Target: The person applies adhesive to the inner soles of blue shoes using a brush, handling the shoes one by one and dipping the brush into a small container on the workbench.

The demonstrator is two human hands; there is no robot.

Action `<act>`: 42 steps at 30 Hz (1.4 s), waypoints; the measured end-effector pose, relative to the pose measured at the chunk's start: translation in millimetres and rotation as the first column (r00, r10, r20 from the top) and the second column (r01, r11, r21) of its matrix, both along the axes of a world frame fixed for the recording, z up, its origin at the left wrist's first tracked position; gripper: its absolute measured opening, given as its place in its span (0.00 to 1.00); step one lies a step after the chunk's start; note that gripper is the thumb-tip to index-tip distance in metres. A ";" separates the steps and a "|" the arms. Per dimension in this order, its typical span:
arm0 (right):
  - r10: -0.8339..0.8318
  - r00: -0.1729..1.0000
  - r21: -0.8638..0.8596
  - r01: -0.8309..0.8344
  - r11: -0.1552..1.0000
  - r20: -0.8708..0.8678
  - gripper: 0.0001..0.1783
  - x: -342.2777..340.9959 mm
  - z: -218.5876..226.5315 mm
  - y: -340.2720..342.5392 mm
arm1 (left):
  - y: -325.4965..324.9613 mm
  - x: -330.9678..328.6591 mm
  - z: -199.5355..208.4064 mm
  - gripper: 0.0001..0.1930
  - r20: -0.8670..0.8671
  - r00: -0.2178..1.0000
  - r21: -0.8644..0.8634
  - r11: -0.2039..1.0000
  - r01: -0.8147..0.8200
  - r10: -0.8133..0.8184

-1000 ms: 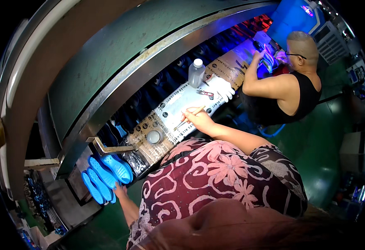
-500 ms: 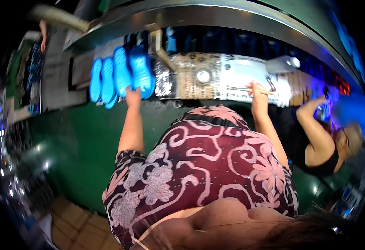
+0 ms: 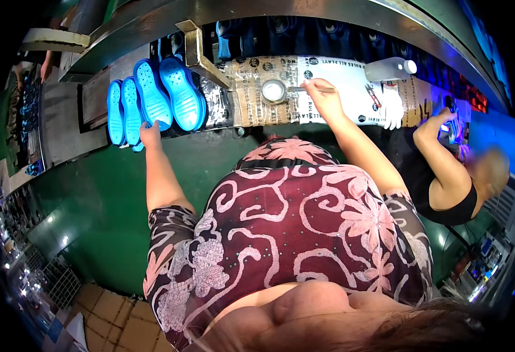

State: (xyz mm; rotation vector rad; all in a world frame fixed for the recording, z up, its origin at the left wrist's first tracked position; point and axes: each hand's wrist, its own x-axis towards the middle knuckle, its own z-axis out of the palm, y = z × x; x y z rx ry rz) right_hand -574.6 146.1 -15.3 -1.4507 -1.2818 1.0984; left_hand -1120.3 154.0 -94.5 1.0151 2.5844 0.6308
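Several bright blue foam shoe soles stand side by side at the left of the bench. My left hand (image 3: 149, 136) is closed at the near end of one larger blue sole (image 3: 149, 91), thumb and fingers at its edge. Another large blue sole (image 3: 182, 94) leans just right of it, with two narrower blue soles (image 3: 130, 108) to its left. Over the bench's middle, my right hand (image 3: 323, 98) grips a thin brush (image 3: 329, 89) with a wooden-looking handle. The brush's tip points left, at the rim of a small round pot (image 3: 274, 91) with white contents.
Brown printed wrapping (image 3: 248, 105) and a white sheet (image 3: 340, 76) cover the bench. A translucent bottle (image 3: 386, 68) and a white glove (image 3: 392, 105) lie to the right. A metal bracket (image 3: 196, 50) juts down behind the soles. Another person (image 3: 451, 182) works at the right.
My right hand has carried the brush leftward from the white sheet to the pot. My left hand has shifted left along the soles' near ends, and the large soles now stand further apart.
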 end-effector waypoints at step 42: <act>0.070 0.994 0.155 -0.082 0.985 0.083 0.06 -31.4 -18.2 8.6 | -18.5 130.9 82.4 0.10 0.970 0.231 0.107 0.988 -0.108 -0.080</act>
